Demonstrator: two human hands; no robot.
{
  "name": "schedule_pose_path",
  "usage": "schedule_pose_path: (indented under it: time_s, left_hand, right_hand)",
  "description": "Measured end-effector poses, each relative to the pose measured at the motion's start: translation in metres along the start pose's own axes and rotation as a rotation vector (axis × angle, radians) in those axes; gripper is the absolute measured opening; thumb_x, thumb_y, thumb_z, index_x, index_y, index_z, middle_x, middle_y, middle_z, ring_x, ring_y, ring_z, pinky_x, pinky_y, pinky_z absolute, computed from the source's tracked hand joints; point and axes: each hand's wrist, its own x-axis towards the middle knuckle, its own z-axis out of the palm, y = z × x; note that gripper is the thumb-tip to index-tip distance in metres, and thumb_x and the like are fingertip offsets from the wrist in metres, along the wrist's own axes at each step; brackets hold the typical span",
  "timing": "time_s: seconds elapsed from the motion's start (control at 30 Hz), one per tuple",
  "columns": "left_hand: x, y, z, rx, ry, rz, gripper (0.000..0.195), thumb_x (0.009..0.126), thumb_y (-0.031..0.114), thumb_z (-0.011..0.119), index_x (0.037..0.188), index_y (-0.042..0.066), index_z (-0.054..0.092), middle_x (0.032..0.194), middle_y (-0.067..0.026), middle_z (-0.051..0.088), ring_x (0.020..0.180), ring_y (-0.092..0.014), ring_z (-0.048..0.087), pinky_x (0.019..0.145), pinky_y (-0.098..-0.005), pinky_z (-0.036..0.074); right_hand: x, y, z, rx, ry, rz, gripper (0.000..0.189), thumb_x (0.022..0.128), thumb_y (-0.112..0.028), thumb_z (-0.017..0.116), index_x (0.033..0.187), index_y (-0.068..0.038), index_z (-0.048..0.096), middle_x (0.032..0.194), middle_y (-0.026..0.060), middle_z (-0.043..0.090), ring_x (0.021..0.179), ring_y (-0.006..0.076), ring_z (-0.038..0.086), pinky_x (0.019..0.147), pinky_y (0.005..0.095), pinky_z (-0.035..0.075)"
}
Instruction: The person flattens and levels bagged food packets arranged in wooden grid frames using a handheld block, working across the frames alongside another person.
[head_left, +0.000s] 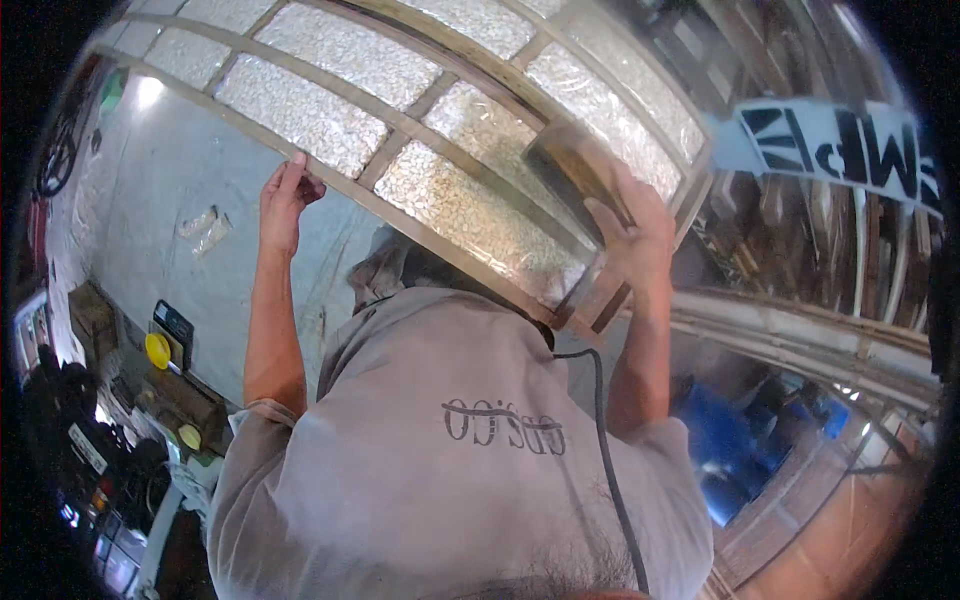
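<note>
A large lattice panel (424, 124) with wooden strips spans the upper view in front of me. Its rectangular panes (304, 112) hold pale, pebble-like chips and shine as if under clear film. At the panel's near edge is my left hand (289, 195), the thumb tip against the wooden strip and the other fingers curled. My right hand (641, 225) grips a dark brown wooden block (574, 176) over the panel's right part. Motion blur softens both block and hand, so whether the block touches the panel is unclear.
Two small clear packets (206, 231) lie on the grey floor (150, 172) at left. A black cable (607, 427) runs down past my shirt. Stacked timber (795, 247) and a lettered banner (832, 146) stand right, above blue items (720, 450). A yellow round object (157, 350) sits at left.
</note>
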Motion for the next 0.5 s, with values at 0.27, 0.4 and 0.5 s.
schedule_pose_path:
  time_s: [0.27, 0.4, 0.5]
  left_hand:
    - [0.001, 0.001, -0.001, -0.008, -0.028, -0.009, 0.033, 0.099, 0.042, 0.063, 0.091, 0.011, 0.065, 0.078, 0.0006, 0.063, 0.073, -0.010, 0.059, 0.074, -0.0277, 0.049]
    - [0.003, 0.000, 0.000, -0.009, -0.043, -0.011, 0.032, 0.099, 0.042, 0.063, 0.091, 0.011, 0.065, 0.078, 0.0010, 0.063, 0.072, -0.010, 0.059, 0.073, -0.0276, 0.049]
    - [0.000, -0.001, 0.000, -0.035, -0.023, -0.008, 0.032, 0.099, 0.042, 0.063, 0.091, 0.011, 0.065, 0.078, 0.0007, 0.063, 0.073, -0.011, 0.060, 0.073, -0.0277, 0.049]
  right_hand:
    - [0.028, 0.001, 0.031, -0.014, -0.112, -0.036, 0.058, 0.077, -0.009, 0.081, 0.133, -0.013, 0.064, 0.095, 0.0133, 0.068, 0.087, 0.0320, 0.065, 0.080, 0.0392, 0.052]
    - [0.047, -0.004, 0.044, -0.086, -0.207, -0.075, 0.060, 0.079, -0.014, 0.080, 0.136, -0.015, 0.061, 0.087, 0.0121, 0.065, 0.082, 0.0339, 0.063, 0.075, 0.0426, 0.052]
    - [0.056, -0.016, 0.053, 0.022, -0.052, -0.156, 0.058, 0.081, -0.019, 0.077, 0.136, -0.017, 0.060, 0.089, 0.0118, 0.066, 0.085, 0.0344, 0.064, 0.077, 0.0441, 0.053]
